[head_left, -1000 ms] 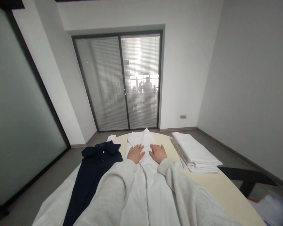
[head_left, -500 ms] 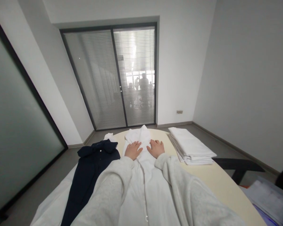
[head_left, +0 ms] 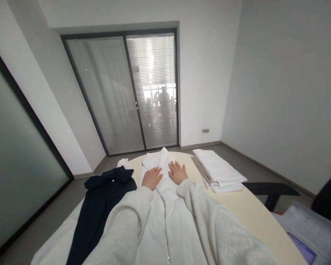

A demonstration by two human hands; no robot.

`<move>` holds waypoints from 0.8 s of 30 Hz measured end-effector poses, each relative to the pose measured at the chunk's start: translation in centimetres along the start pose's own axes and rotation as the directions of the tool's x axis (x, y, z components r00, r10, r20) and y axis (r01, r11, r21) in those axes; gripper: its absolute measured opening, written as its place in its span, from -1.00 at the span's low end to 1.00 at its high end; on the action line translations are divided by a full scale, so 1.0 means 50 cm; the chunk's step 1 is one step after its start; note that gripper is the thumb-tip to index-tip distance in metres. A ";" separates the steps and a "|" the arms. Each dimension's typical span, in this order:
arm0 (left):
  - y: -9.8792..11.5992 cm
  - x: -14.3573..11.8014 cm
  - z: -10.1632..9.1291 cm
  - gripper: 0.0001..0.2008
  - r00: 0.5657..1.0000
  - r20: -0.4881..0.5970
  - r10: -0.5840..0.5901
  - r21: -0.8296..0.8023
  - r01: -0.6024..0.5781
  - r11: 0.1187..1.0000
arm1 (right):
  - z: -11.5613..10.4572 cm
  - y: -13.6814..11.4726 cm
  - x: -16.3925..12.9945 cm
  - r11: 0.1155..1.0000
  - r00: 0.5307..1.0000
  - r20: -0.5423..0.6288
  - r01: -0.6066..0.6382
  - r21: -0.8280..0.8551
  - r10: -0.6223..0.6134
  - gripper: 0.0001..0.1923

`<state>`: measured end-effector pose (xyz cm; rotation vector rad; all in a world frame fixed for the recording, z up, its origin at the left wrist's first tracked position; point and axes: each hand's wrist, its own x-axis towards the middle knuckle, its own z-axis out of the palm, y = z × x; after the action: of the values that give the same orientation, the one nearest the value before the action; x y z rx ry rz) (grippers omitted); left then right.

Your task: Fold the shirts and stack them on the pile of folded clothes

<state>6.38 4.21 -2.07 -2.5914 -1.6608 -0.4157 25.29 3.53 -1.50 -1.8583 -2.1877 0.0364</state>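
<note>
A white garment (head_left: 172, 221) with a long front seam lies lengthwise along the table, its upper end near the far edge. Both my hands rest on its upper part, palms down. My left hand (head_left: 152, 178) lies flat with its fingers stretched out. Across the seam line, my right hand (head_left: 178, 172) is also flat, fingers spread. Neither has cloth gripped in it. My grey sleeves cover parts of the garment's sides. To the left lies a dark navy buttoned garment (head_left: 102, 206), partly under my left sleeve.
Folded white cloths (head_left: 220, 171) are stacked at the right of the cream table (head_left: 245, 217). More white fabric (head_left: 57, 235) lies beneath the navy garment. A dark chair armrest (head_left: 273, 189) and a plastic-wrapped package (head_left: 311, 228) stand beyond the right edge.
The view has turned slightly, so the whole scene sits a little further left. My right hand has slid slightly towards the far end with its fingers straighter; my left hand stays on the garment.
</note>
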 end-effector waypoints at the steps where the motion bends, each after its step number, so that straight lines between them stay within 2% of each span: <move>1: 0.001 0.000 -0.001 -0.53 1.000 0.000 -0.005 0.001 0.005 1.000 | 0.001 0.001 0.001 1.000 1.000 0.020 0.007 0.003 -0.007 -0.44; 8: 0.002 -0.002 -0.003 -0.53 1.000 -0.005 0.007 0.001 -0.007 1.000 | 0.002 0.001 -0.002 0.999 0.999 0.019 -0.033 0.017 0.033 -0.46; 16: -0.001 0.000 0.000 -0.54 1.000 -0.015 0.021 0.004 -0.021 1.000 | 0.000 0.001 -0.003 0.999 0.999 -0.048 -0.023 0.039 0.025 -0.46; 18: -0.002 0.001 0.002 -0.54 0.999 -0.020 0.026 0.006 -0.025 1.000 | 0.002 0.002 -0.001 0.999 0.998 -0.061 0.016 0.033 -0.014 -0.44; 21: -0.004 0.003 0.005 -0.54 1.000 -0.015 0.019 0.012 -0.019 1.000 | 0.004 0.005 0.001 0.994 0.995 -0.007 0.100 0.034 -0.100 -0.45; 24: -0.005 0.004 0.006 -0.54 1.000 0.019 0.021 -0.003 -0.021 1.000 | 0.003 0.006 0.004 0.993 0.993 0.041 0.104 0.055 -0.106 -0.47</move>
<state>6.28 4.56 -2.35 -2.6200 -1.6384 -0.3940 25.54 3.82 -1.65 -1.7273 -2.2878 0.1137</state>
